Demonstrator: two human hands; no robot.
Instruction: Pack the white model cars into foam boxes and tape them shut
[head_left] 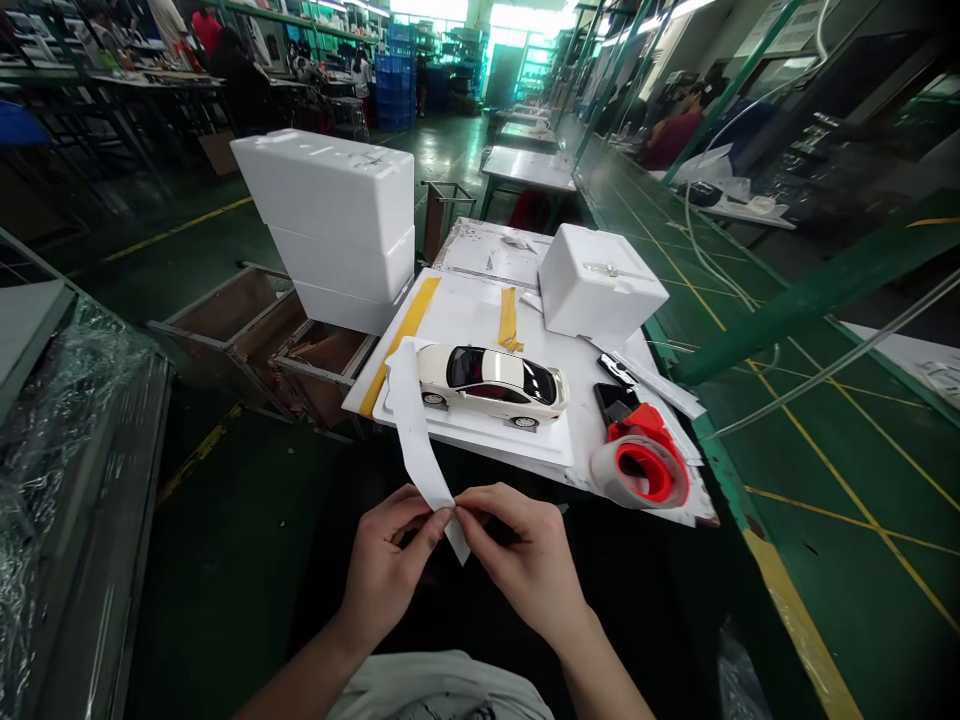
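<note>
While the left hand (384, 553) and right hand (532, 553) are pinching the white strip (422, 458) (neither nearer), I'm viewing its length pointing forward-left. The white model car (491, 393) is lying crosswise beyond.

So the model car (495, 397) is sitting on a slab (544, 446) on the table (469, 315), tape dispenser (652, 428) lying to its right, foam box (600, 285) standing behind right, foam stack (341, 220) behind left, paper strip (420, 440) running to the left hand (386, 550) and right hand (529, 550) in front.
</note>
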